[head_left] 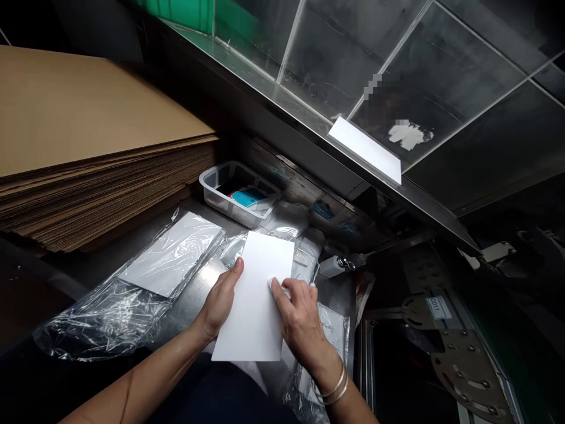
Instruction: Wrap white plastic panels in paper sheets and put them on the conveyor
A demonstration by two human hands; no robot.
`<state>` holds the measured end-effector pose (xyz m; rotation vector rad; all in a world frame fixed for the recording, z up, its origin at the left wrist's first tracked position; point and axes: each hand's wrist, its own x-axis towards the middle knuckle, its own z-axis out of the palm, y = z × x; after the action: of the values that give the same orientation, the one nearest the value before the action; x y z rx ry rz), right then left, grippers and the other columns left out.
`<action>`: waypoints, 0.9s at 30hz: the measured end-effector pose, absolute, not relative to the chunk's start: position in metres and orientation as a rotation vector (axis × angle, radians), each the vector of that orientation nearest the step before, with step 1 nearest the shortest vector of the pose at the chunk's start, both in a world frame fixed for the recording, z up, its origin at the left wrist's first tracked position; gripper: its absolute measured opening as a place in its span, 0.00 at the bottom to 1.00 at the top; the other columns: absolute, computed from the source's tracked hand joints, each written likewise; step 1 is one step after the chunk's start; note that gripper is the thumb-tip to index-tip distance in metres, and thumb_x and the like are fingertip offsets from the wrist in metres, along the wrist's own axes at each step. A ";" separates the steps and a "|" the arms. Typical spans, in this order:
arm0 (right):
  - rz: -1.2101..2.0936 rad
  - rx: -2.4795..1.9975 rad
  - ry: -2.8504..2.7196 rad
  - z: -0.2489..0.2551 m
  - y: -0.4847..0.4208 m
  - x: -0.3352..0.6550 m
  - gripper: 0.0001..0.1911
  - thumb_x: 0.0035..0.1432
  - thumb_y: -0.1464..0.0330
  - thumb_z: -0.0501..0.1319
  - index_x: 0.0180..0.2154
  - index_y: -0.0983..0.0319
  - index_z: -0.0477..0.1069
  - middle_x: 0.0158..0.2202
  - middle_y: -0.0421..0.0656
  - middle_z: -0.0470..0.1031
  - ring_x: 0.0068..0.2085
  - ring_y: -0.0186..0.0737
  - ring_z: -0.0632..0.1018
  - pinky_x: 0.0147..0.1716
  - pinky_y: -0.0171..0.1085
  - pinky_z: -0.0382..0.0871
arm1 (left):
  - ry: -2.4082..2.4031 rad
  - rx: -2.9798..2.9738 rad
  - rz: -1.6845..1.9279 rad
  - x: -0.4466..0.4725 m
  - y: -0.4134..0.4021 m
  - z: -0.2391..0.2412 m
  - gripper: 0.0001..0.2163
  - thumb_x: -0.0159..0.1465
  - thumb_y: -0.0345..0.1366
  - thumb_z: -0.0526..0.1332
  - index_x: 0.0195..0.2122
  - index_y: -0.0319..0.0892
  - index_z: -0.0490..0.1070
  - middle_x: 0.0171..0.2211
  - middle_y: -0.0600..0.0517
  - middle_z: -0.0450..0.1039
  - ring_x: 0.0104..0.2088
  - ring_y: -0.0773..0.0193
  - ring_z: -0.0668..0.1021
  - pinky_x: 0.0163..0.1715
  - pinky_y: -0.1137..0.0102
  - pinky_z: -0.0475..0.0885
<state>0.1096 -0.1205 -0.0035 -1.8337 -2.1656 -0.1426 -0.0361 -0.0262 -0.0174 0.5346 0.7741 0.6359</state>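
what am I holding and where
A white panel: your left hand grips its left edge; your right hand, at its right side, holds a small white item, mostly hidden.

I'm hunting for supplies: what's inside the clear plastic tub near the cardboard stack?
Inside the clear plastic tub, a bright blue patch shows among dark and whitish contents. What they are is unclear; anything beneath them is covered.
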 end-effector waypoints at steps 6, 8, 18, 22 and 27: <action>0.411 -1.472 -1.953 0.005 -0.141 0.111 0.29 0.57 0.81 0.46 0.58 0.57 0.57 0.43 0.49 0.61 0.44 0.42 0.66 0.40 0.43 0.63 | 0.751 0.507 0.723 -0.040 -0.019 -0.019 0.24 0.60 0.52 0.56 0.50 0.40 0.69 0.35 0.47 0.78 0.36 0.53 0.79 0.33 0.66 0.73; 0.600 -1.441 -1.719 0.006 -0.146 0.116 0.26 0.59 0.79 0.45 0.56 0.53 0.61 0.43 0.47 0.61 0.44 0.40 0.67 0.40 0.40 0.65 | 0.738 0.476 0.718 -0.041 -0.018 -0.019 0.24 0.60 0.52 0.55 0.49 0.40 0.69 0.35 0.47 0.78 0.36 0.53 0.79 0.32 0.67 0.73; 0.879 -1.497 -1.080 -0.014 -0.155 0.124 0.13 0.59 0.66 0.55 0.44 0.59 0.73 0.38 0.46 0.66 0.40 0.40 0.69 0.36 0.37 0.66 | 0.701 0.412 0.679 -0.041 -0.018 -0.007 0.27 0.59 0.57 0.51 0.46 0.39 0.71 0.27 0.48 0.78 0.29 0.56 0.79 0.27 0.68 0.72; 0.930 -1.455 -0.938 -0.034 -0.153 0.128 0.14 0.57 0.65 0.57 0.44 0.61 0.73 0.42 0.47 0.68 0.44 0.41 0.69 0.43 0.39 0.65 | 0.712 0.417 0.716 -0.040 -0.018 -0.014 0.27 0.59 0.57 0.51 0.46 0.38 0.71 0.28 0.48 0.78 0.29 0.57 0.79 0.27 0.68 0.72; 0.817 -1.592 -0.658 -0.074 -0.124 0.155 0.24 0.52 0.61 0.61 0.50 0.62 0.67 0.46 0.48 0.71 0.46 0.43 0.71 0.46 0.41 0.64 | 0.743 0.376 0.685 -0.040 -0.017 -0.021 0.29 0.58 0.59 0.50 0.45 0.38 0.72 0.28 0.47 0.78 0.30 0.54 0.79 0.27 0.66 0.73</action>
<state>0.1545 -0.1236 -0.0745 -1.5921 -0.6575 0.8167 -0.0402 -0.0167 -0.0213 0.3765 0.7432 0.6848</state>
